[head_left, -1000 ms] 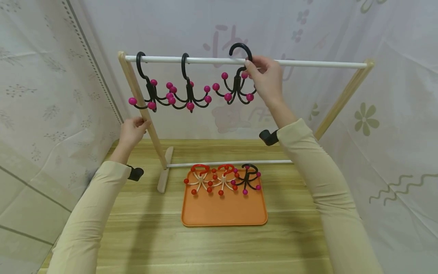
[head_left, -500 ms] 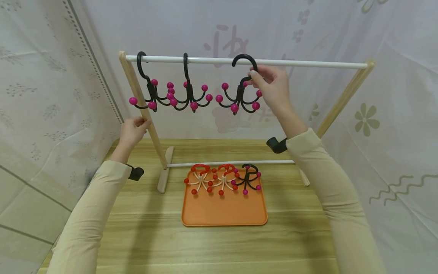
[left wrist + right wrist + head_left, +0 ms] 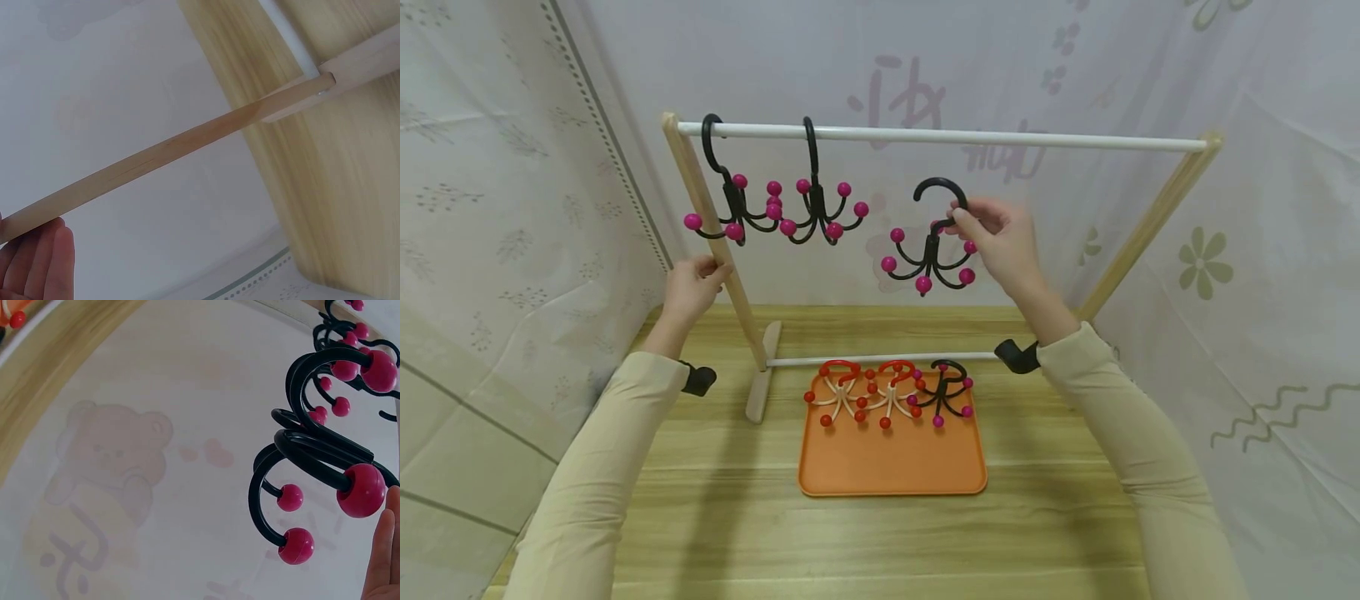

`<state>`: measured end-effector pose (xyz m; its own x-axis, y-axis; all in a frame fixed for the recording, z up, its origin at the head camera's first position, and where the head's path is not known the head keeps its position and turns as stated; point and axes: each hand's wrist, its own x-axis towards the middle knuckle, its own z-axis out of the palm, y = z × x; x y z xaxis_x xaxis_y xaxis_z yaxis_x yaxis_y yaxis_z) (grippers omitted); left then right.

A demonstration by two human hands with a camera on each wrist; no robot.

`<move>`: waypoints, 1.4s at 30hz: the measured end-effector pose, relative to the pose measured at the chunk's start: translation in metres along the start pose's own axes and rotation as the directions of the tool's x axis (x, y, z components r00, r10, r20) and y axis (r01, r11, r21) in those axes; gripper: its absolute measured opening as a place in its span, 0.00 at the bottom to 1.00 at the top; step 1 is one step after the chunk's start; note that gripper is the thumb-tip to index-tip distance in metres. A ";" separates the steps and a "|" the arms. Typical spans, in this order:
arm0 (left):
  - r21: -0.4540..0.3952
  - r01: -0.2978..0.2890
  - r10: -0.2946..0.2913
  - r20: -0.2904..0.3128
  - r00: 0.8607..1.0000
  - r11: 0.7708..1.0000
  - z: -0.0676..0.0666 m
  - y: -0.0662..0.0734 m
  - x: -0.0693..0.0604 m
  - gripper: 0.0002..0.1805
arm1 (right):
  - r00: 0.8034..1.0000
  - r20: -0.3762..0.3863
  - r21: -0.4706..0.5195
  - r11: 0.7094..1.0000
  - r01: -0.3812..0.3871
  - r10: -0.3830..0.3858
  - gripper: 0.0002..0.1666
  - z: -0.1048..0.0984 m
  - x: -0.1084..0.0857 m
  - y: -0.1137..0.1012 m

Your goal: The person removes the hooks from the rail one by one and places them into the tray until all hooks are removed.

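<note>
My right hand (image 3: 1003, 242) pinches the neck of a black multi-arm hook hanger (image 3: 931, 250) with pink ball tips. This hanger is off the white rod (image 3: 1000, 137), upright and below it. In the right wrist view the black hanger (image 3: 325, 444) fills the right side, with fingertips (image 3: 382, 550) beside it. My left hand (image 3: 691, 290) holds the rack's left wooden post (image 3: 730, 283), fingers on one side of it in the left wrist view. Two more black hangers, one at the left end (image 3: 732, 204) and one beside it (image 3: 817, 200), hang on the rod.
An orange tray (image 3: 891, 467) lies on the wooden table (image 3: 820, 550). Two cream hangers with red hooks, left (image 3: 840, 392) and middle (image 3: 891, 392), and a black hanger (image 3: 942, 390) lie along its back edge. The rack's lower white rod (image 3: 880, 358) runs behind the tray.
My right hand has lifted the black hanger off the white rod and lowered it, slightly to the right. The neighbouring hanging hanger has turned a little. My left hand stays on the post.
</note>
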<state>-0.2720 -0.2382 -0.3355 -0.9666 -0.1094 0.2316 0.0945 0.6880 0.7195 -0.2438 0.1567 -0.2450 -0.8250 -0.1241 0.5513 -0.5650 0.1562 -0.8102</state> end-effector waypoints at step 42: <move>0.005 0.004 -0.004 0.003 1.000 1.000 -0.001 0.003 -0.001 0.23 | 0.962 0.257 0.076 0.991 -0.114 0.091 0.11 0.067 -0.135 0.054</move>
<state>-0.2707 -0.2369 -0.3332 -0.9678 -0.1100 0.2265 0.0894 0.6909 0.7174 -0.1620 0.1167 -0.3763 -0.8413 -0.3570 0.4059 -0.4648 0.0944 -0.8804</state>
